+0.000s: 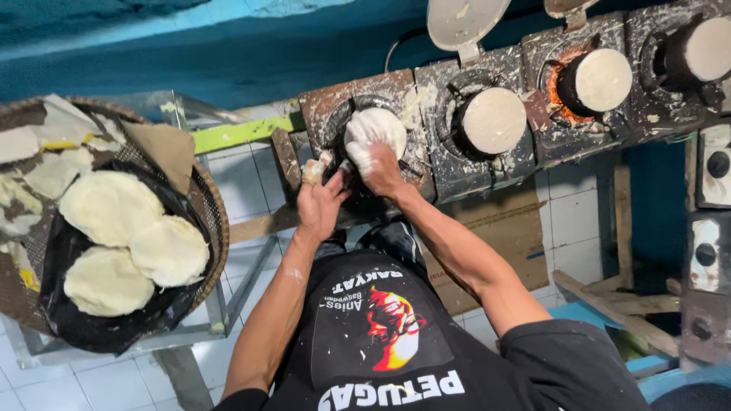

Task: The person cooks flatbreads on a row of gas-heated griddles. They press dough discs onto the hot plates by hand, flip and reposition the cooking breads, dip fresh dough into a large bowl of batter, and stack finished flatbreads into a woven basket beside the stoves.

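Note:
My right hand [375, 161], coated in white batter, presses on a round white cake [377, 126] sitting in the leftmost small pan on a stove burner [324, 110]. My left hand [320, 199] rests just left of it at the burner's front edge, fingers smeared with batter and gripping the pan's side; what it holds is hard to make out. Three more burners to the right carry round white cakes [493, 120] [601, 79] [708, 49] in dark pans.
A woven basket [213, 205] lined with dark plastic holds three flat white cakes [110, 205] and paper scraps at left, on a metal rack. An open pan lid [463, 21] stands behind the second burner. Cardboard and wooden slats lie below the stoves; the floor is white tile.

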